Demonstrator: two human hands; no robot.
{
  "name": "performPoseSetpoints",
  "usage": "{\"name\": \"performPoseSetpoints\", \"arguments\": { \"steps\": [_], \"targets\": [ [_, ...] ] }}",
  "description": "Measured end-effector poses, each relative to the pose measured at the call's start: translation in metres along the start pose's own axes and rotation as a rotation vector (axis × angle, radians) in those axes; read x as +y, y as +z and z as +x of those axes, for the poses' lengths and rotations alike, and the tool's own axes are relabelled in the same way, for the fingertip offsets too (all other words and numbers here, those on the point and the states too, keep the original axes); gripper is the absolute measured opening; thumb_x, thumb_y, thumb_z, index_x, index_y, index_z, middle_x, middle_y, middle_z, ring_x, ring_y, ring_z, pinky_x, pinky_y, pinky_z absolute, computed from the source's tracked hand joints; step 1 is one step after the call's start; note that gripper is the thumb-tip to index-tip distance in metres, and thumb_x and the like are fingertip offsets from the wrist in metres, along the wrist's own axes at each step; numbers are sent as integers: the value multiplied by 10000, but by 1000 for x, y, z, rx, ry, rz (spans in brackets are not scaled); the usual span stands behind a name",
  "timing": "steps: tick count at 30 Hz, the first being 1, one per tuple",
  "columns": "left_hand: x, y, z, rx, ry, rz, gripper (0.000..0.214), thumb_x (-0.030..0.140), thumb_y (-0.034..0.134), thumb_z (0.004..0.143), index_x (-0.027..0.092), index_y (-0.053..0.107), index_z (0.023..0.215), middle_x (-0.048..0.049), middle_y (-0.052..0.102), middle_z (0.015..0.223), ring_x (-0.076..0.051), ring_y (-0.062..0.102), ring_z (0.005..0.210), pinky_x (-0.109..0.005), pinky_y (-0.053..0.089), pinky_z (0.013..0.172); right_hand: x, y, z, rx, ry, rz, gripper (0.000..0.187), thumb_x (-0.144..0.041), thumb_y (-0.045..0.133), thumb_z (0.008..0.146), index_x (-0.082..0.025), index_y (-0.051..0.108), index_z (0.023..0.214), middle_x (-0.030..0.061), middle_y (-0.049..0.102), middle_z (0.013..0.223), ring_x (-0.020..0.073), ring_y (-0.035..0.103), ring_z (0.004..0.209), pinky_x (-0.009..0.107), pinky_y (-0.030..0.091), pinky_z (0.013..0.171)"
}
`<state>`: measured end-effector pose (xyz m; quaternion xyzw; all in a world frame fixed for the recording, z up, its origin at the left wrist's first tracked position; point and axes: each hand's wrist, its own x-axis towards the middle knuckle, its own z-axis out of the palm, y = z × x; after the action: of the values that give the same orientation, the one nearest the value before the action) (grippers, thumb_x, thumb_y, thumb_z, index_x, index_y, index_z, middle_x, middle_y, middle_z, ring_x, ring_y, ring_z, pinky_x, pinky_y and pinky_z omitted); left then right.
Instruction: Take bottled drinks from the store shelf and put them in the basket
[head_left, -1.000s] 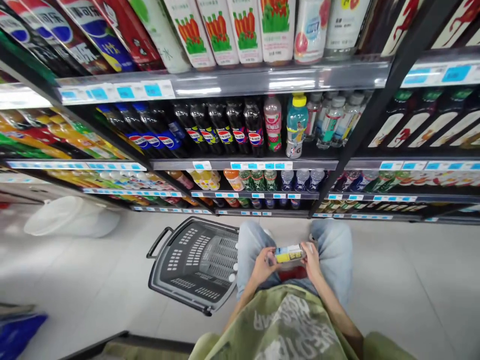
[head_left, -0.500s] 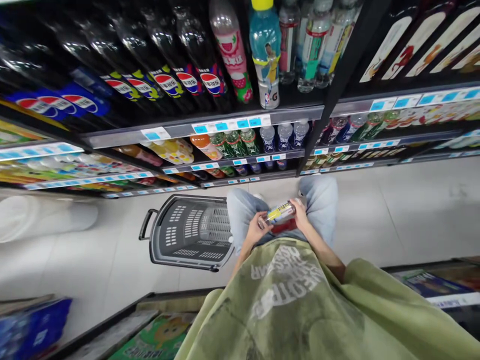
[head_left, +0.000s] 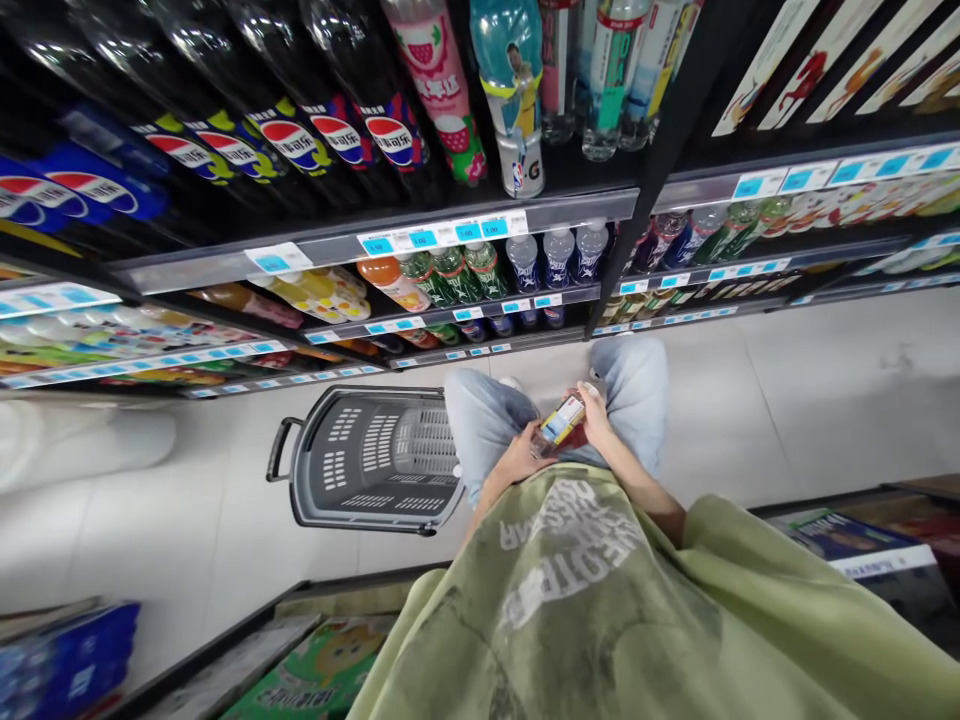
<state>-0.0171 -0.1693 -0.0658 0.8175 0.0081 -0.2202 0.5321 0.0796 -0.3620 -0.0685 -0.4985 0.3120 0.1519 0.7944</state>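
Bottle (head_left: 561, 424) | held tilted between both grips at lap level | left hand (head_left: 517, 462) closed on lower end, right hand (head_left: 598, 418) on upper | basket (head_left: 315, 500) left | advise steady two-handed hold.

Pepsi logos mark the dark cola bottles (head_left: 300, 140), and blue shelf price tags (head_left: 442, 235) read 1.00.

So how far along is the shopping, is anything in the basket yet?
Nothing shows in the grey basket on the floor. One bottle is off the shelves, held between the left hand and right hand over the lap. It has not gone into the basket.
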Motion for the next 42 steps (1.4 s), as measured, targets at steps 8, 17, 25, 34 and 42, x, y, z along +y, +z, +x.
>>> {"name": "performPoseSetpoints", "arguments": {
  "steps": [8,17,25,34,42],
  "targets": [
    [-2,-7,-2,-246,-132,-381,516,623,680,870,149,725,1068,-117,781,869,-217,674,645,-363,569,641,-5,4,-6,-27,62,63,438,-552,895,623,-261,624,804,14,803,857,240,760,749,340,600,643],
    [0,8,0,-91,-109,-204,881,563,827,768,177,535,1504,-122,785,1216,-277,742,1042,-398,611,911,-5,0,-2,14,69,109,512,-652,868,652,-277,571,834,-24,762,783,223,749,708,338,591,607],
    [-3,6,-2,-226,-175,-350,567,703,499,958,178,708,997,-136,787,931,-223,684,718,-365,566,668,-5,3,-6,-52,104,90,490,-587,895,617,-273,598,847,-2,786,850,232,756,730,361,626,649],
    [18,-1,-9,-217,-67,-115,528,651,544,993,186,786,932,-45,724,690,-229,685,700,-330,536,746,-5,3,-5,-17,40,13,534,-714,833,693,-285,593,903,-44,736,766,193,684,618,344,592,586],
    [55,-26,3,284,82,2,513,491,394,1110,149,687,1356,-151,746,1248,-253,698,1146,-398,521,1092,-7,15,-31,-231,-19,-329,574,-767,751,729,-256,648,971,21,759,807,241,703,690,383,586,645]
  ]
}}
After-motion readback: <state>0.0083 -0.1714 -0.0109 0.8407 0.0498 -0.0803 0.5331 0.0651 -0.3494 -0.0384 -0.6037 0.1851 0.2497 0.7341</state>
